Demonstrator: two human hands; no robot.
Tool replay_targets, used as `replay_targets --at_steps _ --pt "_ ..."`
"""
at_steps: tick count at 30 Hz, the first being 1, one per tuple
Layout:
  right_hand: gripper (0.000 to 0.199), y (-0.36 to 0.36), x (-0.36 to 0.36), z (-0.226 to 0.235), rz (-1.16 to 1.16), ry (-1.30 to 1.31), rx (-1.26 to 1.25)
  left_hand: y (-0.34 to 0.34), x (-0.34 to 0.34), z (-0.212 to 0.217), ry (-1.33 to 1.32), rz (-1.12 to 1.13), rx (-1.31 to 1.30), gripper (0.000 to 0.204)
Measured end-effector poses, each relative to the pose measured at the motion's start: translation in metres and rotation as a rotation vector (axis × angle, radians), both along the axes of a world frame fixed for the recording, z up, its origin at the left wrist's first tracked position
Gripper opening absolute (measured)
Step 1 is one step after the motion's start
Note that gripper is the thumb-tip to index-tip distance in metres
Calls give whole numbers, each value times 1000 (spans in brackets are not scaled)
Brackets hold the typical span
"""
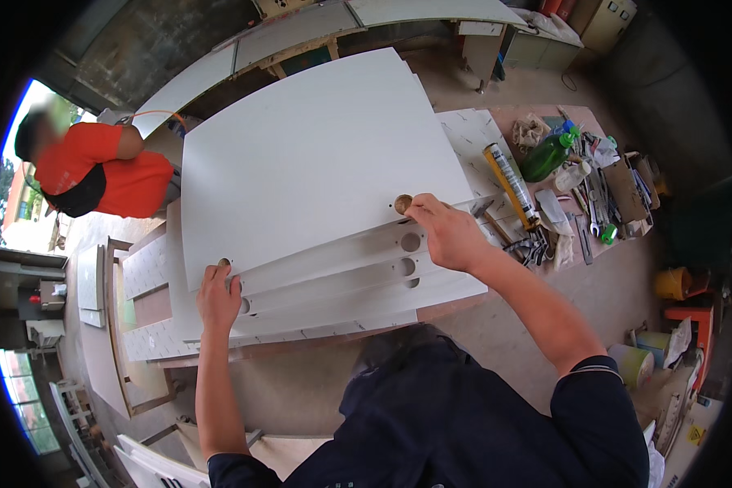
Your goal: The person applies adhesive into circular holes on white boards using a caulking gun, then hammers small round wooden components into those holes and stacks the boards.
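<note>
A large white panel (317, 154) lies on top of a stack of white panels (342, 285) that have round holes near their front edge. My right hand (447, 232) rests on the top panel's front right corner, fingertips at a round brown hole (403, 203). My left hand (218, 297) presses on the front left corner, fingers over a hole there. Neither hand holds a tool.
To the right, a cluttered bench (618, 236) holds a caulking gun (512, 187), a green bottle (549, 154), a hammer (496, 224) and other tools. A person in an orange shirt (98, 171) works at far left. More panels (146, 268) lie left; buckets (671, 285) stand right.
</note>
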State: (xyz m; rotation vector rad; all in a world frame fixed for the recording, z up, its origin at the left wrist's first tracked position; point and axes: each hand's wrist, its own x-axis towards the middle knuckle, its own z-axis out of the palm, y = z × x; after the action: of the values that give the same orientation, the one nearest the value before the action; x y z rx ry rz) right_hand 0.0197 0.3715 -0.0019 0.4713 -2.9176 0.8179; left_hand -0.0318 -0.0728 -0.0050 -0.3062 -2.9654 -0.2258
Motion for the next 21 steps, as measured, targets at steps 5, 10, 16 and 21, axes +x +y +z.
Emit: replay_targets --at_steps 5,10,16,21 --pt "39 -2 18 -1 17 51 -121 -18 14 -11 26 -30 18 24" --pt "29 -17 67 -10 -81 -15 -337 34 37 -5 252 -45 354 27" --pt "31 -68 111 -45 -175 -978 -1384 202 105 -20 114 -700 836 34" --pt "20 -6 129 -45 -585 -796 -1737 312 119 -36 -156 -909 960 57"
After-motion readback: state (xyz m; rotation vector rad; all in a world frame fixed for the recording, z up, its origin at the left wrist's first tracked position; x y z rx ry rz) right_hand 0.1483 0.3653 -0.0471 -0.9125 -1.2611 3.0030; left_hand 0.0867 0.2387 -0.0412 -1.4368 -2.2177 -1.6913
